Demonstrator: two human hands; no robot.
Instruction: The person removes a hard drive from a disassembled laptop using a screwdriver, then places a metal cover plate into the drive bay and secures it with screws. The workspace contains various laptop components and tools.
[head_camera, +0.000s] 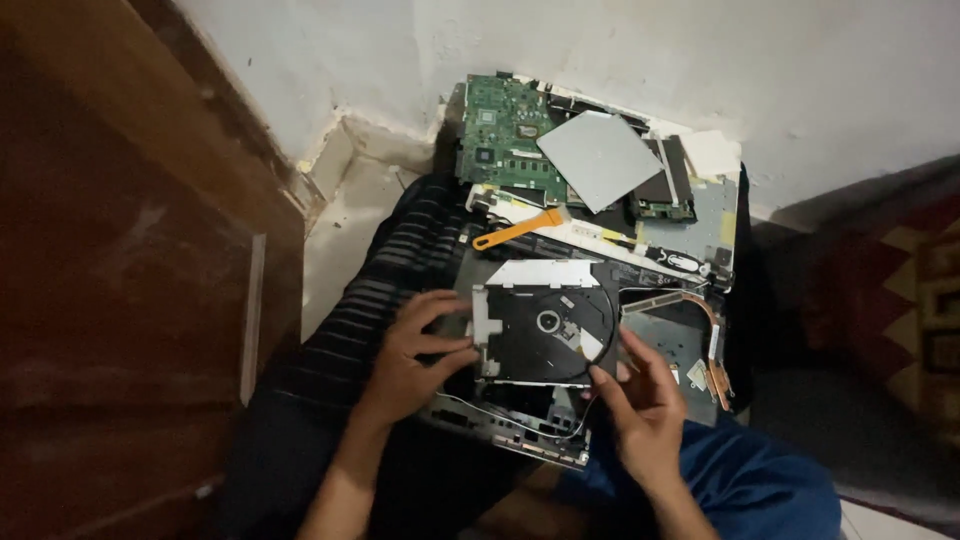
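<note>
Hands (520, 370) on optical drive (545, 322) edges.

Your hands grip black matt-metal optical drive (545, 335); behind it, green glossy circuit board (505, 135), grey smooth metal plate (598, 158), orange plastic pry tool (518, 229).

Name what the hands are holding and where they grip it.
Both hold the optical disc drive: the left hand grips its left edge by the metal bracket, the right hand pinches its lower right corner.

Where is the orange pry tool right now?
In the head view, the orange pry tool lies centre frame on the dismantled laptop, just below the green circuit board and above the optical drive.
</note>
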